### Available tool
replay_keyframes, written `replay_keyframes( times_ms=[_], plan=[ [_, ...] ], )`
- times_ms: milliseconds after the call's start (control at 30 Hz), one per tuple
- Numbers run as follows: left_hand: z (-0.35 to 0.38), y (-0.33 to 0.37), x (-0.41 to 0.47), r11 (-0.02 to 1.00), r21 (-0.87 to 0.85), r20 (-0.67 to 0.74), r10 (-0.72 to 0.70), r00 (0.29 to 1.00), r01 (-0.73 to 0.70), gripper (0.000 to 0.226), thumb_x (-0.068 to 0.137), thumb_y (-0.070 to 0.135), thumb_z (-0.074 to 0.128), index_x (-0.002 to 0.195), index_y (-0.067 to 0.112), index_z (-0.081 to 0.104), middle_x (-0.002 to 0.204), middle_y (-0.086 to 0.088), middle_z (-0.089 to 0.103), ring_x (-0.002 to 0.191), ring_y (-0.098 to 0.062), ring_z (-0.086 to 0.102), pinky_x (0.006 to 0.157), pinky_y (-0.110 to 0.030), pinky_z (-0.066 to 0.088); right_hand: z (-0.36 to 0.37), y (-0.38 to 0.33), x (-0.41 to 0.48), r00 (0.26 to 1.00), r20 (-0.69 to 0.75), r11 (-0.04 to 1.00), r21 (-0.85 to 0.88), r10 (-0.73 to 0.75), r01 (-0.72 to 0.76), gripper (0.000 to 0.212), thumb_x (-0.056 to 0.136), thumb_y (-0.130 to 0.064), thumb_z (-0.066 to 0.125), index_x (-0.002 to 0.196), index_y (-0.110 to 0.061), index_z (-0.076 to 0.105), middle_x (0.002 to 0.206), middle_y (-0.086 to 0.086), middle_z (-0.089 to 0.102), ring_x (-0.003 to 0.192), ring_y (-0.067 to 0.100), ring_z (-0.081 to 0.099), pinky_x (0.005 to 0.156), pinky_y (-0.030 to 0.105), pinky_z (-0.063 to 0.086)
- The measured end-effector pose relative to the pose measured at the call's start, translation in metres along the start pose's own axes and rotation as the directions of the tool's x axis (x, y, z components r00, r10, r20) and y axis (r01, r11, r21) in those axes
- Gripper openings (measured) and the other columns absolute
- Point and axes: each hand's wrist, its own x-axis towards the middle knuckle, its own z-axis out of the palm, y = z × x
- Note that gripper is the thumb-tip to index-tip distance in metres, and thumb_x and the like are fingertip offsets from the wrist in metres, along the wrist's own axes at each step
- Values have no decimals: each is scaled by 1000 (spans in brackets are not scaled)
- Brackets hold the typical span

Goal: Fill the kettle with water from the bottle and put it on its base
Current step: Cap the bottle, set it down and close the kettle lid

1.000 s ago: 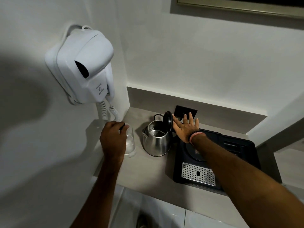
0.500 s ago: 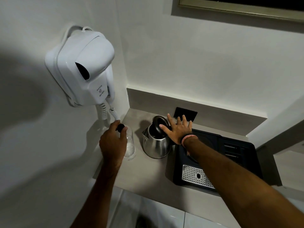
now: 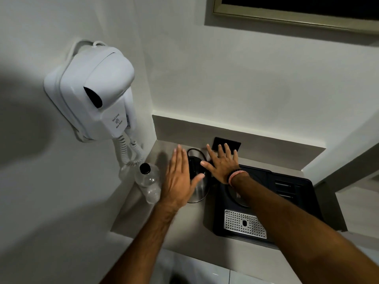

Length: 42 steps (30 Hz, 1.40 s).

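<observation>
Kettle [image 3: 198, 187] is sitting on the grey counter [image 3: 184, 226] around 12 o'clock from you, lid down now, and it's off the black tray [image 3: 307, 193], just left of it. Half a second back your right hand was pushing that lid down; a second ago the lid stood straight up and you could see into the steel body.

Your right hand [image 3: 222, 163] is flat and spread wide, palm down over the kettle's right side and the black lid, fingers pointing toward the dark wall plate [image 3: 225, 142] at the back. It isn't gripping anything. There's a pink band [image 3: 235, 175] on that wrist.

Bigger change is your left hand [image 3: 178, 181]. Earlier it was curled over the cap of the water bottle [image 3: 149, 182], now it's let go and moved right, open wide with fingers straight, held edge-on just beside the kettle's left side. Can't tell if it's actually touching the steel. Nothing in it.

So the bottle stands alone at about 11 o'clock, upright, black cap on, just left of your left hand and below the coiled cord [image 3: 128, 152] of the white wall-mounted hair dryer [image 3: 96, 99]. Round base spot on the tray is mostly hidden under your right forearm, and the perforated metal drip grate [image 3: 244, 224] sits at the tray's near edge, roughly 1 o'clock.
</observation>
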Motion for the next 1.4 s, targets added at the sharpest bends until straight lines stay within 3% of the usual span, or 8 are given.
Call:
replay_keyframes(
  times_ms=[133,300,433,567,633,733,900,1400],
  plan=[
    [36,-8,9,995,97,163,-32,986,16,112,79,85,-6,158,5,-5,163,-9,-19,153,-24,-13,124,-48,9,0,17,-4,1000,9,999,-36,-23,23,80,92,-75,13,159,-37,-9,169,16,0,155,36,-10,122,60,-3],
    [47,-11,8,996,82,144,-42,989,31,107,85,82,2,158,3,8,166,-11,-10,153,-24,0,123,-47,15,0,28,-6,997,39,995,-65,-68,71,109,64,-89,-10,159,-35,-6,169,16,2,155,36,-10,122,61,-2],
    [51,-14,9,994,103,145,-54,988,39,110,85,85,9,158,2,9,166,-15,-5,154,-29,6,122,-51,18,3,28,-3,992,69,989,-90,-108,114,96,84,-84,26,160,-33,-1,169,16,5,155,36,-10,122,62,-1],
    [46,-11,11,982,51,153,-186,971,180,136,65,91,49,157,1,5,165,-24,-4,153,-37,0,120,-49,6,12,27,5,986,68,988,19,-153,152,84,90,-60,58,158,-23,24,162,15,31,154,37,10,123,56,15],
    [44,-8,17,945,-59,201,-305,931,322,147,54,77,78,158,7,2,165,-25,0,152,-40,5,120,-50,18,15,26,8,989,51,984,123,-138,131,71,91,-45,65,150,-17,38,148,17,49,145,38,32,117,51,32],
    [45,-4,21,881,-206,198,-389,900,427,144,42,61,93,156,18,16,154,-19,30,139,-41,36,104,-53,43,15,23,10,993,48,964,248,-106,92,50,89,-31,70,132,-13,51,127,17,61,121,37,55,100,47,48],
    [52,-8,17,869,-284,107,-392,914,405,129,32,65,88,143,25,37,134,-9,48,124,-33,47,95,-51,51,9,18,9,995,44,955,286,-94,78,40,90,-26,70,122,-9,54,125,18,63,114,38,60,97,43,49],
    [22,103,54,949,-261,28,-176,984,178,123,36,60,92,141,23,40,127,-8,48,119,-30,50,90,-38,47,-63,113,-58,995,-103,948,318,4,29,32,92,-26,68,116,-9,56,118,16,64,105,35,61,88,39,47]
  ],
)
